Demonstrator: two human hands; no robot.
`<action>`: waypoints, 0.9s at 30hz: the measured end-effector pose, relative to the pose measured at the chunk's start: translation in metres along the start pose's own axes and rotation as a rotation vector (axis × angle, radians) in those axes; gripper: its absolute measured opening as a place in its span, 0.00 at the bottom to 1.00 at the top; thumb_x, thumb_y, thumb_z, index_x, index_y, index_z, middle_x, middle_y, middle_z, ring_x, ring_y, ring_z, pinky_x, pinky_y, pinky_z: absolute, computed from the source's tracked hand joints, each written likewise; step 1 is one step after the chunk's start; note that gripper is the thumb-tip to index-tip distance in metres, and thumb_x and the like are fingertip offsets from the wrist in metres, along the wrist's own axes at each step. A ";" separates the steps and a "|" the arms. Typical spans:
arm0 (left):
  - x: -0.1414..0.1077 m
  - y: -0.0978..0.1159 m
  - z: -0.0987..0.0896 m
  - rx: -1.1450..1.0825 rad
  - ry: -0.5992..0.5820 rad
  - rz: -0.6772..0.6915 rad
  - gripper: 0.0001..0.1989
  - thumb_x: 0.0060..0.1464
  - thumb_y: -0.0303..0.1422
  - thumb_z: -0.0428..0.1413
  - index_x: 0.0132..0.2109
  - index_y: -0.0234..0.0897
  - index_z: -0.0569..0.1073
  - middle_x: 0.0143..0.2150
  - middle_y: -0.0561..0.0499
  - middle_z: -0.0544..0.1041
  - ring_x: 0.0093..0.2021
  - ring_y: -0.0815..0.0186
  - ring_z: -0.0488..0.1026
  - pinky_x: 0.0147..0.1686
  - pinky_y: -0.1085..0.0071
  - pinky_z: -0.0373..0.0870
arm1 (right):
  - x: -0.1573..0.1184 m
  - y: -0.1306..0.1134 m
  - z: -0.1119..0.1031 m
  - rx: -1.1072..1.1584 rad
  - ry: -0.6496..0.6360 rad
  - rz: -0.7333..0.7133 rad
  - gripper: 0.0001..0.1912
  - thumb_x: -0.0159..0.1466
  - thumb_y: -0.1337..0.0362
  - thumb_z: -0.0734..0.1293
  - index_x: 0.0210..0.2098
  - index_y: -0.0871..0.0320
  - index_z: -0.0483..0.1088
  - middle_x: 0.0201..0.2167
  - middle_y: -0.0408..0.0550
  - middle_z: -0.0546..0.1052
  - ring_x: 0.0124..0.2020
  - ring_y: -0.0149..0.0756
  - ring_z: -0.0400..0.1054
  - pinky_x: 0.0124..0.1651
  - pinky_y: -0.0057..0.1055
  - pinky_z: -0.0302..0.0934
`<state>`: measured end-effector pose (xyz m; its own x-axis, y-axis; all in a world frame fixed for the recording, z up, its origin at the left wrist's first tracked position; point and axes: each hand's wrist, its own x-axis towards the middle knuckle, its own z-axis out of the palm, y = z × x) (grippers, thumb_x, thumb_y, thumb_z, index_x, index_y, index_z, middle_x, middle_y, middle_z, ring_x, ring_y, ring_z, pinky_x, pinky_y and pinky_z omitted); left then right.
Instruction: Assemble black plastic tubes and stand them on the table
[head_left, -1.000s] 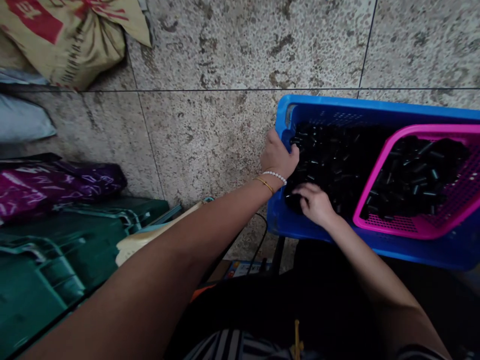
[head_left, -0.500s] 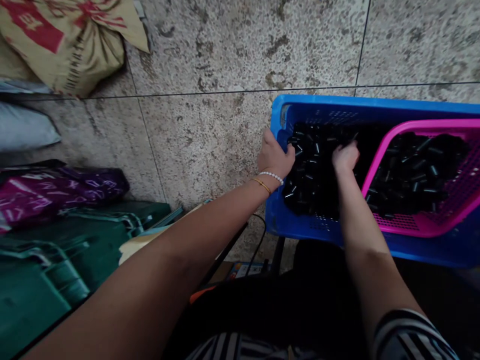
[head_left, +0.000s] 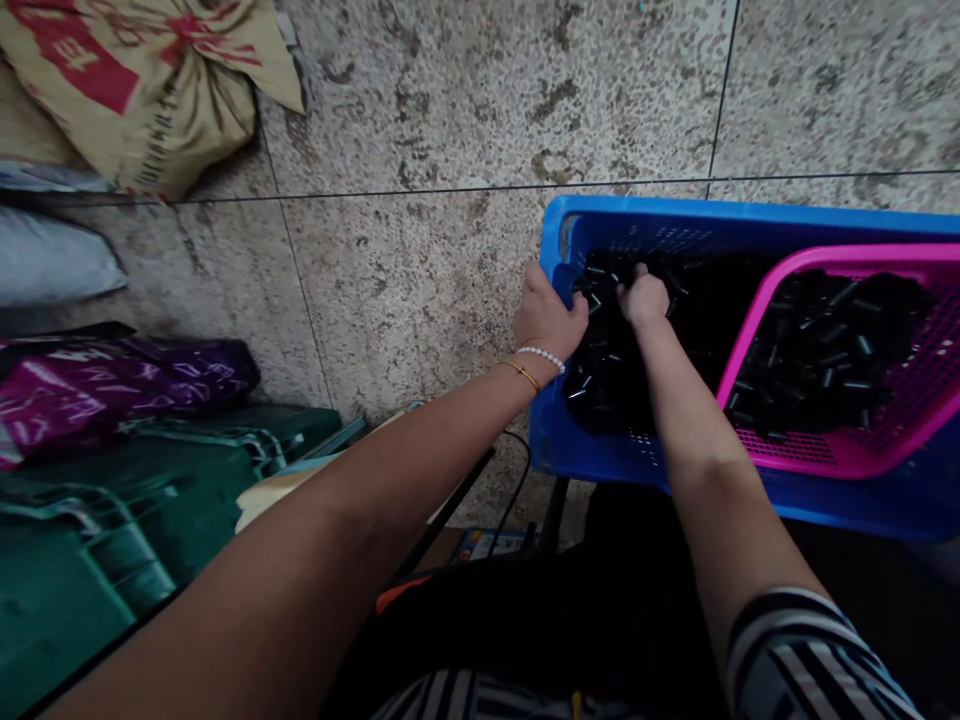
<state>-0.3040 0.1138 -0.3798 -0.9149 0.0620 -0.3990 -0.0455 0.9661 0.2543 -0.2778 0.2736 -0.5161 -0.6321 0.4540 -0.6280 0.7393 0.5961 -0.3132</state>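
My left hand (head_left: pixel 551 315) is closed over the left rim of a blue plastic crate (head_left: pixel 559 445). It wears a pearl bracelet and a gold-coloured bangle at the wrist. Inside the crate lies a heap of small, shiny black cylindrical pieces (head_left: pixel 596 385). My right hand (head_left: pixel 646 298) reaches down into this heap, near the crate's left part. Its thumb and a fingertip show, but the other fingers are hidden among the dark pieces, so I cannot see whether it grips any. A pink mesh basket (head_left: pixel 840 465) with more black pieces sits inside the crate's right side.
Speckled floor tiles (head_left: pixel 420 300) lie beyond and left of the crate. Along the left are a tied tan sack (head_left: pixel 202 130), a white bag (head_left: pixel 56 260), a purple bag (head_left: pixel 187 370) and green plastic bins (head_left: pixel 217 475). A dark cable (head_left: pixel 517 490) runs beside the crate's near left corner.
My right hand has moved left through the black pieces, away from the pink basket and closer to my left hand. My left hand stays on the crate's rim.
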 end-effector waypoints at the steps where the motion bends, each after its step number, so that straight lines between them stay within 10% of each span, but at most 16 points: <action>1: 0.000 0.000 0.000 0.002 0.001 -0.002 0.33 0.61 0.41 0.54 0.68 0.32 0.57 0.61 0.31 0.73 0.57 0.46 0.76 0.55 0.54 0.75 | -0.004 -0.001 0.000 0.006 -0.019 -0.025 0.22 0.65 0.59 0.70 0.56 0.61 0.71 0.47 0.61 0.81 0.50 0.50 0.77 0.54 0.46 0.71; 7: -0.002 0.000 -0.002 0.008 -0.005 0.000 0.32 0.62 0.42 0.55 0.68 0.33 0.58 0.62 0.32 0.74 0.56 0.47 0.77 0.55 0.55 0.75 | -0.095 0.035 -0.034 0.076 -0.059 -0.145 0.19 0.63 0.57 0.69 0.52 0.54 0.72 0.39 0.49 0.82 0.37 0.43 0.78 0.48 0.40 0.74; 12: -0.002 -0.001 -0.001 -0.027 -0.005 -0.001 0.32 0.61 0.42 0.55 0.67 0.34 0.58 0.62 0.33 0.74 0.57 0.48 0.76 0.55 0.56 0.75 | -0.166 0.104 -0.102 -0.009 0.701 -0.159 0.21 0.70 0.51 0.59 0.59 0.47 0.69 0.54 0.56 0.78 0.57 0.53 0.73 0.62 0.53 0.67; 16: -0.001 -0.001 0.001 -0.045 -0.005 0.002 0.33 0.61 0.41 0.55 0.68 0.33 0.56 0.62 0.31 0.73 0.57 0.46 0.76 0.55 0.52 0.74 | -0.177 0.113 -0.124 -0.080 0.952 -0.148 0.24 0.68 0.45 0.61 0.61 0.39 0.68 0.58 0.54 0.76 0.61 0.56 0.70 0.63 0.60 0.64; 21: 0.000 0.000 0.002 -0.004 0.026 -0.005 0.32 0.61 0.41 0.55 0.67 0.33 0.58 0.60 0.32 0.75 0.55 0.47 0.77 0.54 0.55 0.75 | -0.119 0.038 -0.077 0.190 0.525 -0.351 0.18 0.73 0.57 0.54 0.50 0.51 0.74 0.50 0.52 0.79 0.56 0.44 0.73 0.63 0.45 0.68; 27: 0.000 -0.001 0.001 0.039 0.028 0.005 0.33 0.62 0.42 0.54 0.68 0.32 0.57 0.59 0.33 0.76 0.54 0.47 0.78 0.53 0.56 0.76 | 0.007 -0.011 0.000 0.091 0.109 -0.189 0.25 0.67 0.67 0.60 0.64 0.62 0.65 0.65 0.65 0.67 0.60 0.53 0.70 0.63 0.51 0.66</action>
<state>-0.3033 0.1133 -0.3811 -0.9261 0.0600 -0.3726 -0.0257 0.9749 0.2210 -0.2904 0.2699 -0.5174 -0.7793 0.4117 -0.4725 0.6199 0.6175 -0.4842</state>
